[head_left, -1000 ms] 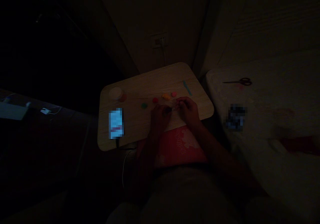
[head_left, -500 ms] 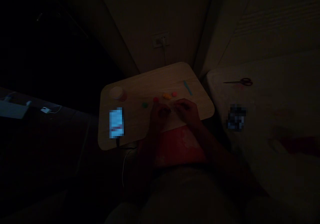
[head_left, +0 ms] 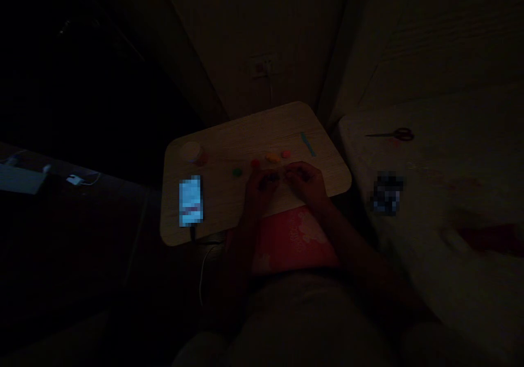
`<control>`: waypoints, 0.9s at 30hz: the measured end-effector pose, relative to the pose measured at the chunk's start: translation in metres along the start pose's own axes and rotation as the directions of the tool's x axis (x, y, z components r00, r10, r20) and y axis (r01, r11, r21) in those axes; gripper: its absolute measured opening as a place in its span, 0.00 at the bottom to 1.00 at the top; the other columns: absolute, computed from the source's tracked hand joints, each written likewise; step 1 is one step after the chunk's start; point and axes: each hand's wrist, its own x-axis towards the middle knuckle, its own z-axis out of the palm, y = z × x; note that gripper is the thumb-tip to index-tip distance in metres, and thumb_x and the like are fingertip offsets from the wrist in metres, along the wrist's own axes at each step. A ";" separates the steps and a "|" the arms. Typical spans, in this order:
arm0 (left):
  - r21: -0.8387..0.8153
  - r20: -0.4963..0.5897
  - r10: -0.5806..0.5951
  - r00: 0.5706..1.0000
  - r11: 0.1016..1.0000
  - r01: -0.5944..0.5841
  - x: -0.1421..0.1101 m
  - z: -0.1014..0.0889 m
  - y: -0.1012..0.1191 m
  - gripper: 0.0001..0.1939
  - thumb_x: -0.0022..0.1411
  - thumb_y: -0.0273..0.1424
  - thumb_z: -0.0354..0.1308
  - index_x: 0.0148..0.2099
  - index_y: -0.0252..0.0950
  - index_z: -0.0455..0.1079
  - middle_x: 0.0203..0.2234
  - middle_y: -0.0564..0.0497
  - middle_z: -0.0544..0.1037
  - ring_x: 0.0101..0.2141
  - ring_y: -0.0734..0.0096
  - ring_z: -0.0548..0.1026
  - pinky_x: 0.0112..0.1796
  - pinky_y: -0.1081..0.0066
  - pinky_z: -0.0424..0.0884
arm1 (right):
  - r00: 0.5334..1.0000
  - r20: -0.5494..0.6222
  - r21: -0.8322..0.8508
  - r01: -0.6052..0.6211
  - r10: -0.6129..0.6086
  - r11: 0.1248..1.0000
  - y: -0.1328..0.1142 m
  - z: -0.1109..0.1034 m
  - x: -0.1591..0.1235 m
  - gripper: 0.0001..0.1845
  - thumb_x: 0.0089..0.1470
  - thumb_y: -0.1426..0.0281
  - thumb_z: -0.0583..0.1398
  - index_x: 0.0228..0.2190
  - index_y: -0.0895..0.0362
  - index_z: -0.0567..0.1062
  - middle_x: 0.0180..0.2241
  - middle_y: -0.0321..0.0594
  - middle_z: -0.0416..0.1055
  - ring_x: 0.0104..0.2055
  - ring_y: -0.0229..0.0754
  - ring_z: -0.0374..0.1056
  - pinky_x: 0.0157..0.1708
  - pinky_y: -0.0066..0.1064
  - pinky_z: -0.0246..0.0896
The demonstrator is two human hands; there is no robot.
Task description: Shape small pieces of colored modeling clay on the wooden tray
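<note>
The view is very dark. My left hand (head_left: 262,185) and my right hand (head_left: 303,178) face each other over the near side of a small wooden table (head_left: 229,137). Both have curled fingers, and whatever they pinch is too small and dim to make out. Just beyond my left hand lies a red lump (head_left: 255,163), with a green lump (head_left: 237,172) to its left. An orange lump (head_left: 273,158) and a pink lump (head_left: 285,154) sit past the gap between my hands. Farther right is a flat blue tool (head_left: 308,144), apart from my right hand.
On the table's left stand a pale-lidded tub (head_left: 191,152) and a lit phone (head_left: 190,201) with a cable. Scissors (head_left: 397,134) and a blurred dark item (head_left: 387,193) lie on the pale surface at right. A red patterned item (head_left: 295,241) is below the table edge. A socket (head_left: 262,66) is on the wall.
The picture has grown a little dimmer. My hands have stayed almost in place, with only slight finger movement; the lumps have not visibly moved.
</note>
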 end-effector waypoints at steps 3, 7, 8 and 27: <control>0.021 0.000 0.032 0.999 0.999 -0.032 0.000 -0.001 0.000 0.06 0.65 0.33 0.66 0.44 0.40 0.79 0.41 0.47 0.81 0.43 0.63 0.79 0.46 0.64 0.77 | 1.000 0.010 -0.004 -0.006 0.006 1.000 0.002 0.000 -0.001 0.10 0.54 0.61 0.70 0.38 0.50 0.81 0.37 0.39 0.81 0.37 0.44 0.77 0.38 0.36 0.75; 0.029 -0.033 0.071 0.997 0.997 -0.070 0.000 -0.002 0.003 0.04 0.64 0.31 0.66 0.42 0.40 0.78 0.40 0.48 0.81 0.43 0.63 0.79 0.47 0.64 0.77 | 1.000 0.003 -0.021 -0.003 0.003 1.000 0.002 0.000 -0.001 0.10 0.53 0.61 0.70 0.36 0.52 0.81 0.35 0.39 0.80 0.34 0.43 0.76 0.35 0.35 0.73; 0.030 -0.036 0.069 0.997 0.997 -0.068 0.000 -0.002 0.003 0.05 0.63 0.31 0.67 0.42 0.40 0.78 0.40 0.48 0.81 0.43 0.62 0.79 0.47 0.64 0.77 | 1.000 -0.002 -0.021 -0.008 0.008 1.000 0.002 0.000 0.000 0.09 0.53 0.62 0.70 0.35 0.52 0.80 0.33 0.39 0.80 0.32 0.42 0.75 0.34 0.34 0.72; 0.044 -0.065 0.007 0.998 0.999 -0.004 -0.001 -0.003 -0.002 0.11 0.60 0.34 0.69 0.45 0.41 0.78 0.44 0.47 0.81 0.50 0.58 0.78 0.54 0.58 0.75 | 0.995 -0.095 0.050 0.017 -0.012 0.999 -0.006 0.002 0.000 0.21 0.62 0.49 0.62 0.29 0.50 0.66 0.21 0.30 0.62 0.22 0.37 0.57 0.23 0.30 0.53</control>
